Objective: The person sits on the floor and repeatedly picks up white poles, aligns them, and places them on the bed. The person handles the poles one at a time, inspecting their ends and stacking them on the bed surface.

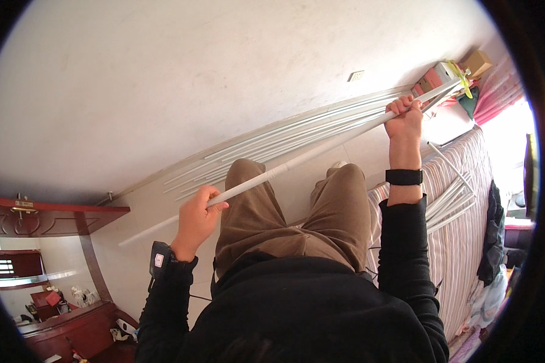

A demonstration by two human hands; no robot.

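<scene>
A pale wall (194, 72) fills the upper left and top of the frame, above a light tiled floor (139, 209). At the right, a striped cover (451, 266) spreads over what is probably a bed. A red-brown wooden panel (48, 219) juts in at the left edge.

The long white pole (321, 149) slants from the lower left of centre to the upper right, passing above the person's knees. Whether its lower end touches the floor cannot be told. A faint band near its middle may be a joint.

Behind it, several long, thin rods (272, 138) lie loose along the foot of the wall, roughly parallel. A bunch of shorter rods (451, 199) rests on the striped cover at right.

The left hand (197, 218) is closed round the pole's lower stretch, thumb along it; the right hand (406, 118) wraps its upper stretch, fingers curled over.

The work appears to be at an early stage: 1 pole is being handled, the others lie separate, and no assembled frame shows. Judging by the loose stock, most handling seems left to do.
</scene>
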